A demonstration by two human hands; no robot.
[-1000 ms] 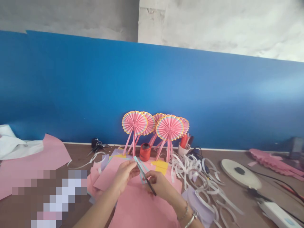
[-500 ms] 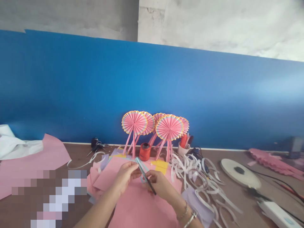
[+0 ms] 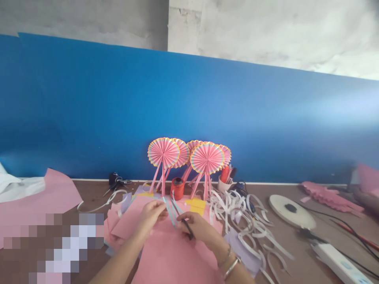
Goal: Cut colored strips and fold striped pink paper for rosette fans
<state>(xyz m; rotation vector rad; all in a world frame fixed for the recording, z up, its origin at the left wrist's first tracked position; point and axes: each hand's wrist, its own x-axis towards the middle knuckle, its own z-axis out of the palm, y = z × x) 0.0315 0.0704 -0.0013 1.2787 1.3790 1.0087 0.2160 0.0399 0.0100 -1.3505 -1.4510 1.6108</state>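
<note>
My left hand (image 3: pixel 152 215), fingers pinched, holds the upper end of a narrow light-blue paper strip (image 3: pixel 169 212). In my right hand (image 3: pixel 197 227) is a pair of scissors (image 3: pixel 187 228) with dark handles, the blades pointing up and away beside the strip. Whether the blades touch the strip, I cannot tell. Below both hands lies a large pink paper sheet (image 3: pixel 177 256), on top of other pink sheets. Just beyond the fingertips stands a red spool of thread (image 3: pixel 177 189).
Several pink pleated paper fans (image 3: pixel 164 152) stand behind the spool. Curled white strips (image 3: pixel 237 209) lie right of my hands. Further right are a round cream disc (image 3: pixel 291 213), cables and a white power strip (image 3: pixel 340 262). Black clips (image 3: pixel 115 179) lie at the left back.
My view has shifted slightly right. The scissors have come away to the right of the strip, leaving a gap between blades and strip. Pink material has entered at the far right edge.
</note>
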